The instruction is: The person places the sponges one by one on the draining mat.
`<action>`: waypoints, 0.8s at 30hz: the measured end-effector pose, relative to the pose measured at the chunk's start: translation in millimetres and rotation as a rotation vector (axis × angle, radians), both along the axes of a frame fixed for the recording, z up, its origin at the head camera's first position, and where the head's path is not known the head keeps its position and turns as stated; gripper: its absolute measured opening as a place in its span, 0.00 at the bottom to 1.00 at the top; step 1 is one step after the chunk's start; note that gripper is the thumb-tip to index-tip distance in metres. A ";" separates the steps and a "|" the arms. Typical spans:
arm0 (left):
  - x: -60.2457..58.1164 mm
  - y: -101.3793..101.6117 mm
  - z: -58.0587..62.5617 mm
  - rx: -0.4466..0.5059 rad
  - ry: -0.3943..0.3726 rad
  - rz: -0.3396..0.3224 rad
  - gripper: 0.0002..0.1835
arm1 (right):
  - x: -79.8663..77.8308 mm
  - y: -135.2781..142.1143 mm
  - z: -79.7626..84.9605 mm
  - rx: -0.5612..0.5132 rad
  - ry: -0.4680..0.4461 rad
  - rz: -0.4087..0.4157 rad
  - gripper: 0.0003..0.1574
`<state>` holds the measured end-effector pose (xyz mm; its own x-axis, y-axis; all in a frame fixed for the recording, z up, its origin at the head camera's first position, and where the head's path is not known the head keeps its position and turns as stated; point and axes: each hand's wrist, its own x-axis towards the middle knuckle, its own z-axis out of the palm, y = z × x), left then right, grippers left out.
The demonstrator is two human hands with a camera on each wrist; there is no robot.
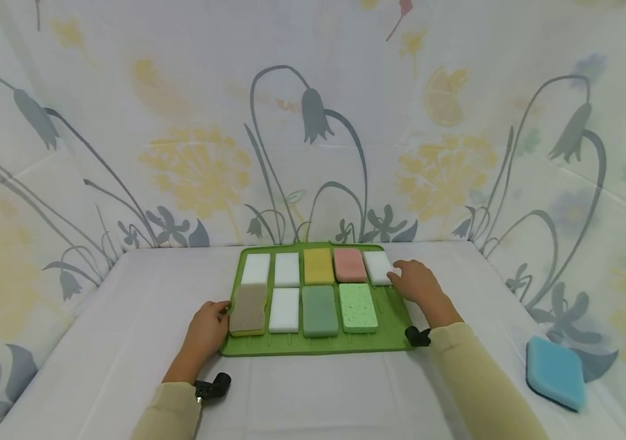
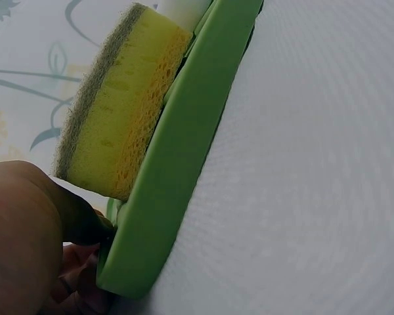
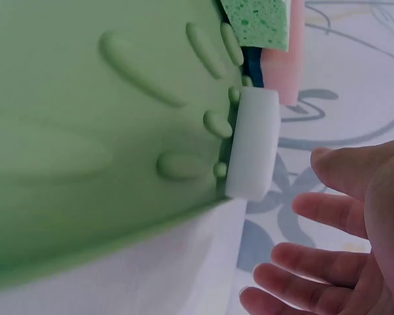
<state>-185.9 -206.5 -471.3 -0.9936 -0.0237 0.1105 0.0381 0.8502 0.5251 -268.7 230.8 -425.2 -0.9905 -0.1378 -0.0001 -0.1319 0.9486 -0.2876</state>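
Observation:
A green tray (image 1: 395,327) lies on the white cloth, bearing two rows of sponges. My left hand (image 1: 206,330) grips its left rim, thumb above and fingers at the outer side. Just beside that thumb is a yellow sponge with a brown scouring top (image 2: 111,98). At the back right corner, my right hand (image 1: 417,284) hovers with spread fingers next to a white sponge (image 1: 377,267); the right wrist view shows a gap between them. A pink sponge (image 1: 349,264) and a speckled light green sponge (image 1: 358,308) lie nearby.
Also on the tray are a yellow sponge (image 1: 318,266), a dark green sponge (image 1: 320,311) and more white sponges, one at the front (image 1: 284,310). A blue sponge (image 1: 556,373) lies off the tray at far right. Flower-patterned cloth (image 1: 192,110) rises behind.

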 end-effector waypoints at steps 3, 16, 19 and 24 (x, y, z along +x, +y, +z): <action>0.3 -0.2 -0.2 0.002 -0.001 0.001 0.19 | 4.8 4.8 0.8 -0.003 0.007 0.000 0.31; 0.2 -2.2 -1.0 -0.005 -0.003 -0.011 0.20 | 27.9 26.1 6.2 0.003 0.036 0.000 0.29; 0.3 -2.1 0.2 -0.003 -0.008 -0.013 0.20 | 34.4 30.1 7.1 0.009 0.026 -0.004 0.29; -1.4 -1.1 1.4 -0.002 -0.015 -0.018 0.20 | 45.1 40.2 7.4 0.017 0.013 -0.015 0.29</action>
<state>-187.3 -207.7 -470.0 -0.9954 -0.0058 0.0959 0.0455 0.8507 0.5236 -223.6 271.0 -417.7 -0.9923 -0.1233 0.0104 -0.1215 0.9553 -0.2694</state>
